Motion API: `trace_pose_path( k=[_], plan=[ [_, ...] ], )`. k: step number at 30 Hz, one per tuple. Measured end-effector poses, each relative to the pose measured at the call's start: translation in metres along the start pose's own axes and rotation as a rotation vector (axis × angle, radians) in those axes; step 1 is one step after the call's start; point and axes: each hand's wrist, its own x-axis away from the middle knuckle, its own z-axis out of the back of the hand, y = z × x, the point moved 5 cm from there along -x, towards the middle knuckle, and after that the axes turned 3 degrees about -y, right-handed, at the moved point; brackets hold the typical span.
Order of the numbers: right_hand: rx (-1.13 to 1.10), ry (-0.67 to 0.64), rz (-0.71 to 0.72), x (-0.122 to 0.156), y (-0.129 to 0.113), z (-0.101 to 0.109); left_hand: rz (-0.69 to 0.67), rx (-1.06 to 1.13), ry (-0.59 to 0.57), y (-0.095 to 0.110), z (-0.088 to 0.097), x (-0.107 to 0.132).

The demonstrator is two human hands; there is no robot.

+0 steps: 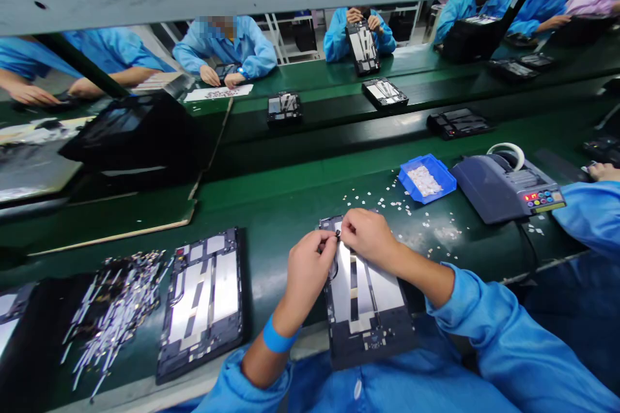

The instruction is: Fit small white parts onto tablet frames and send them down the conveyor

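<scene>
Two hands meet over the far-left end of an opened flat device (367, 297); left hand (312, 262) pinched narrow on a small dark piece (338, 233), right hand (371, 237) fingertips bunched just beside, cannot tell if gripping; long axis runs from fingertips toward the body, most of the device nearer the wearer than the grip, right hand crossing above it

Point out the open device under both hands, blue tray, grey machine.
Open device (367, 295), head view: silver plate near its middle.
Blue tray (446, 176), head view: bare right inner wall.
Grey machine (491, 190), head view: main body.
</scene>
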Motion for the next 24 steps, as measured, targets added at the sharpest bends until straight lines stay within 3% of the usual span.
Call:
trace_pose_path(
  k=[3,6,7,9,11,14,16,18,20,24],
  plan=[
    [0.067,0.116,-0.114,-0.002,0.047,0.044,0.194,0.252,-0.033,-0.012,-0.001,-0.007],
    [0.341,0.176,-0.413,-0.002,0.118,0.097,0.266,0.42,-0.043,-0.019,0.0,-0.013],
    [0.428,0.139,-0.497,-0.001,0.137,0.108,0.28,0.447,-0.047,-0.021,0.0,-0.014],
    [0.514,0.101,-0.509,0.0,0.151,0.115,0.3,0.463,-0.047,-0.025,0.001,-0.016],
    [0.432,0.105,-0.334,0.002,0.131,0.1,0.306,0.455,-0.032,-0.028,0.001,-0.017],
    [0.175,0.025,-0.009,0.007,0.06,0.048,0.304,0.43,-0.01,-0.03,0.0,-0.016],
    [0.102,-0.074,0.106,0.009,0.014,0.013,0.294,0.415,-0.002,-0.03,-0.001,-0.014],
    [0.1,-0.136,0.127,0.007,-0.014,-0.01,0.273,0.395,0.016,-0.028,0.0,-0.011],
    [0.114,-0.163,0.097,0.003,-0.024,-0.021,0.242,0.359,0.049,-0.025,0.002,-0.008],
    [0.035,-0.202,0.121,-0.004,-0.02,-0.021,0.185,0.247,0.095,-0.02,0.007,-0.002]
  ],
)
